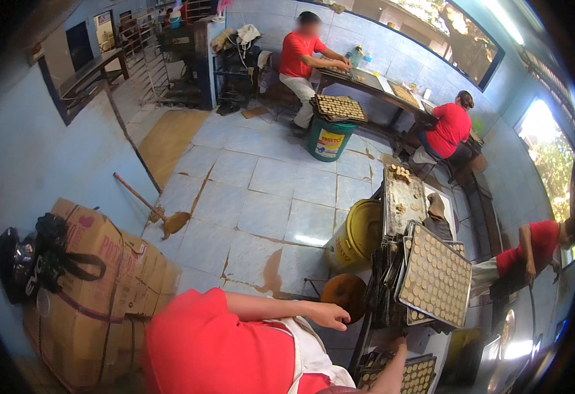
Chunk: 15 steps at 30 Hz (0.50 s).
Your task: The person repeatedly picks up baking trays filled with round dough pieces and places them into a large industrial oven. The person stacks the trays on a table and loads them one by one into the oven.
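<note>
My left hand (329,315) hangs in the air before my apron, holding nothing, its fingers loosely apart. Just beyond it is an orange-brown round stool top (344,297). My right hand (400,342) reaches under the front edge of a tall stack of metal baking trays (391,290); its fingertips are small and dark there, and I cannot tell whether they grip anything. On top of that stack, a tilted tray holds rows of round, pale biscuits (438,276). Below my right forearm, more trays of round biscuits (418,375) sit at a lower spot.
A yellow lidded bucket (354,236) stands beside the table. Another tray (405,197) carries loose biscuits. Strapped cardboard boxes (95,290) are behind me, a broom (169,221) on the tiles. Two people sit at the wall bench (386,91); another person (534,246) stands right.
</note>
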Motion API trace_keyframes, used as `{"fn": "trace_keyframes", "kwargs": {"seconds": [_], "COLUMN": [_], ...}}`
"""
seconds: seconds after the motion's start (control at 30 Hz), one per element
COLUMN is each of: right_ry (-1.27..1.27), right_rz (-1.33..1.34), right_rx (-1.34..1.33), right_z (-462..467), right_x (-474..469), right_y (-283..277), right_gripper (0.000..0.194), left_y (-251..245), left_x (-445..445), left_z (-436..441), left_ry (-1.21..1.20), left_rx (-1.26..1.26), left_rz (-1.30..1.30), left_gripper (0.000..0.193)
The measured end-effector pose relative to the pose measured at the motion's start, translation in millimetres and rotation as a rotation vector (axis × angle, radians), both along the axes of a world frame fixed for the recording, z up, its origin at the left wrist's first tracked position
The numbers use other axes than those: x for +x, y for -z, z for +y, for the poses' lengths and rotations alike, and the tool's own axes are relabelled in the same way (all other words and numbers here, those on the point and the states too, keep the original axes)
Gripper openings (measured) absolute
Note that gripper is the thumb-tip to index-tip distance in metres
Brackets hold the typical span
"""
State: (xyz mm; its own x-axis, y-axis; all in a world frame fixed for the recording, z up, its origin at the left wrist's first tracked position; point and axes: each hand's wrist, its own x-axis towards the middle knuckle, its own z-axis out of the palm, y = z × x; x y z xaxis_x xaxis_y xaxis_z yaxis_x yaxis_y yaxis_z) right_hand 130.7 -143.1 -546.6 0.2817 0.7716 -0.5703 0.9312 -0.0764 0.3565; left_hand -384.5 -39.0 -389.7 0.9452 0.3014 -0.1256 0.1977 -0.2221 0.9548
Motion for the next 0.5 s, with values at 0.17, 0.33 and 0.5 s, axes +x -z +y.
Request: {"fn": "trace_keyframes", "kwargs": {"seconds": [0.17,0.33,0.5], "right_ry": [0.437,0.402,0.416], "right_rz": [0.287,0.471,0.594], "right_rx": [0.245,0.604,0.73], "right_z": [-5,-54,-104], "right_x": [-29,-65,-90], "right_y": [-95,-171,-222], "right_gripper": [0.075,0.075,0.077], "left_y": [13,17,-1], "left_x": [-52,-62,-28], "left_z": [-41,-61,-51], "left_ry": [-0.058,-0.058,0.067], "left_rx": [0.04,-0.056,0.036], "left_rz": [0.107,0.071,0.031], "left_gripper": [0.059,0.058,0.057]}}
